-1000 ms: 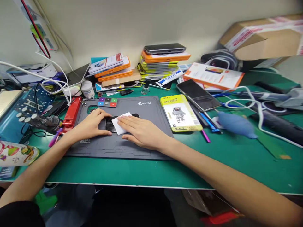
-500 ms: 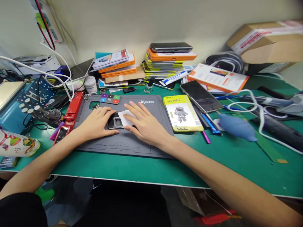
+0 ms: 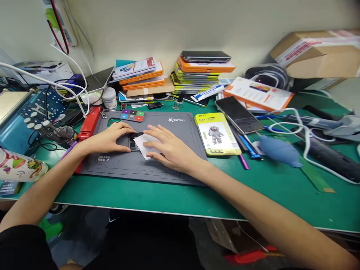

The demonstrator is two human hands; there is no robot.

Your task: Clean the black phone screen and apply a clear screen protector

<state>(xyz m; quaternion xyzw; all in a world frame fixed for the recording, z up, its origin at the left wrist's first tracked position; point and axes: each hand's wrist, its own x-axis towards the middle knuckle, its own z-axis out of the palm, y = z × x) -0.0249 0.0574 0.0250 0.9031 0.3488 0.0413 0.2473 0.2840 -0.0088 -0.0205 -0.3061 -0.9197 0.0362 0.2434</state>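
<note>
A small dark phone-like device (image 3: 135,144) lies flat on the grey work mat (image 3: 168,170), its right part hidden under a white wipe (image 3: 143,145). My left hand (image 3: 114,138) brackets the left end of the device, fingers along the far edge and thumb along the near edge. Over the right side is my right hand (image 3: 168,148), its fingers somewhat spread and pressing on the wipe, with the thumb at the wipe's near edge. The fingers cover part of the wipe.
Right of the mat lies a yellow battery box (image 3: 216,135), beside a dark phone (image 3: 239,114) and a blue air blower (image 3: 279,151). A red tool (image 3: 89,125) borders the mat on the left. Stacked boxes (image 3: 197,75) stand behind. A patterned cup (image 3: 19,165) is at far left.
My right hand slid the wipe right, lifting its fingers and spreading them, then came back left and lower over the device. My left hand stayed at its left end. The view shifted slightly.
</note>
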